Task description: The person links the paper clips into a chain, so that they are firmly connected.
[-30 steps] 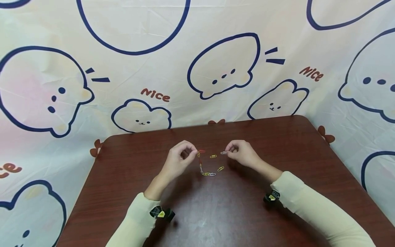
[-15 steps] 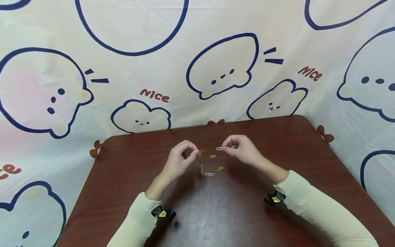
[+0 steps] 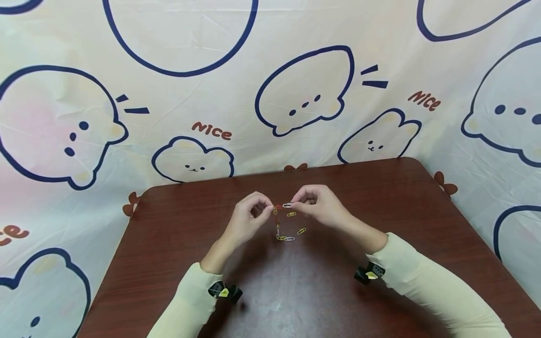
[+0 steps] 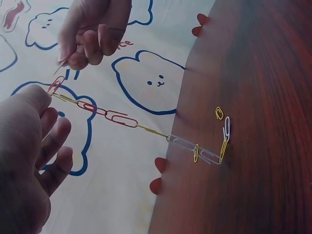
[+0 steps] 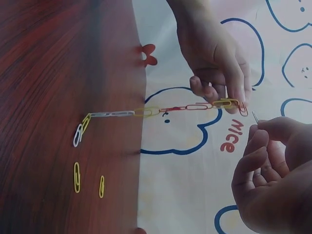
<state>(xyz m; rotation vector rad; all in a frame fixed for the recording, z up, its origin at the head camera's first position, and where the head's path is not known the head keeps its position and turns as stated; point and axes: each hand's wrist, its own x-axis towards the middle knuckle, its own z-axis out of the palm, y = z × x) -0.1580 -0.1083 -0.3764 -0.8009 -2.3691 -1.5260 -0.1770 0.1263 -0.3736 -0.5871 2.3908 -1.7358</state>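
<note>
A chain of linked red, yellow and white paper clips [image 4: 122, 118] hangs from my left hand [image 3: 250, 217], its lower end lying on the table. Thumb and forefinger of that hand pinch the chain's upper end, where a red paper clip [image 4: 57, 85] sticks out past the fingertips. My right hand [image 3: 320, 205] pinches a single white paper clip [image 3: 287, 205] by one end. In the head view the white clip points left, close to the red one. The right wrist view shows a small gap between them.
Two loose yellow paper clips, a farther one [image 3: 291, 214] and a nearer one [image 3: 301, 231], lie to the right of the chain on the dark brown table [image 3: 296, 291]. A cloth with cartoon drawings [image 3: 253, 155] hangs behind the table's far edge.
My right hand has moved left with the white paper clip, bringing it close to the red clip. My left hand has shifted very slightly right, still holding the chain.
</note>
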